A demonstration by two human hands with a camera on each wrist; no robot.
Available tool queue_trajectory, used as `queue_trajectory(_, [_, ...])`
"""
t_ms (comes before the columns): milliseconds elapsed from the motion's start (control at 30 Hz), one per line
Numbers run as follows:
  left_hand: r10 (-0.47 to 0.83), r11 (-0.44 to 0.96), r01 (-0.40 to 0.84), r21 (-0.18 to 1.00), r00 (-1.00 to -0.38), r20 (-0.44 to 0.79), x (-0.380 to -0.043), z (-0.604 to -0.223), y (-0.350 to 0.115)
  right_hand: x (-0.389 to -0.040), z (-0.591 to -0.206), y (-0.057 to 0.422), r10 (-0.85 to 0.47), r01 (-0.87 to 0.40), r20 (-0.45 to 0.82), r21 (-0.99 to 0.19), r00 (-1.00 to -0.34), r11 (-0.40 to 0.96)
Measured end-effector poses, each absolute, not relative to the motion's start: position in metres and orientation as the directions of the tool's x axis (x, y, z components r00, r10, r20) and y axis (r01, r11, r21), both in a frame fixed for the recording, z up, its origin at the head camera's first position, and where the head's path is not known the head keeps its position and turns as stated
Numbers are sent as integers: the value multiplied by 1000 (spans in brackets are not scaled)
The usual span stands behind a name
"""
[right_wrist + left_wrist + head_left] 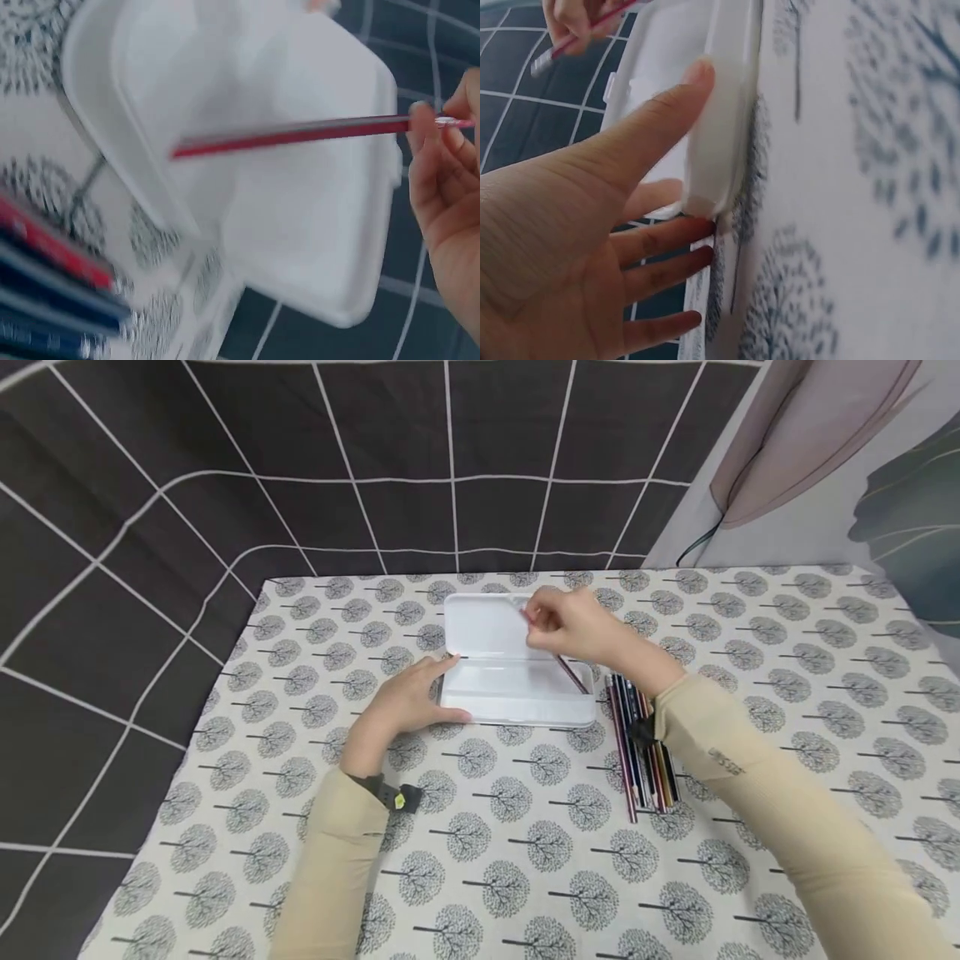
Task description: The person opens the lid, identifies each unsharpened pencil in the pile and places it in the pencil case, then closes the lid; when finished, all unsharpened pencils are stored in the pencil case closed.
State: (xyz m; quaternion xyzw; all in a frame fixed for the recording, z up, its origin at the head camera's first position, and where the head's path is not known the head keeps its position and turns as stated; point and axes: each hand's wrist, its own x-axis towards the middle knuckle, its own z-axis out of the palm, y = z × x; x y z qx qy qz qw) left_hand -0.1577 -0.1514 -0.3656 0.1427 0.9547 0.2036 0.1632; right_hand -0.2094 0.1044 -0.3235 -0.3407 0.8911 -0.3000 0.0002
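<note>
An open white pencil case (517, 710) lies on the cloth, its lid (483, 622) tilted back toward the wall. My left hand (408, 693) rests at the case's left end, thumb (660, 124) on the front side and index finger near the hinge. Its other fingers are extended and spread. Above the case my right hand (573, 622) pinches a dark red striped pencil (300, 136) near its upper end. That pencil slants down, its lower end over the right part of the tray. The case's inside shows bare white in the head view.
Right of the case, a bundle of several pencils (626, 752) lies side by side, partly under the right forearm. The table is covered by a tree-print cloth (480, 877). A dark gridded curtain (397, 510) hangs behind the table's far edge.
</note>
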Motion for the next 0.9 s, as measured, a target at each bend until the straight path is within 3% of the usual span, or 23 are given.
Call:
queue_trajectory(167, [336, 876, 199, 438, -905, -261, -160, -366, -150, -207, -338, 78, -776, -689, 60, -505, -628, 520])
queue_trajectory(333, [327, 864, 177, 471, -909, -258, -161, -366, -151, -207, -348, 67, -809, -700, -81, -455, -583, 550])
queue_trajectory(500, [303, 860, 144, 490, -916, -264, -160, -368, -152, -205, -355, 68, -824, -707, -141, -447, -549, 548])
queue_trajectory(700, [296, 854, 137, 502, -921, -252, -159, -369, -152, -201, -352, 88, -805, -669, -149, -482, -574, 566])
queue_trajectory(900, [299, 843, 135, 521, -922, -246, -158, -370, -152, -184, -344, 140, -683, -586, -75, -453, -726, 672])
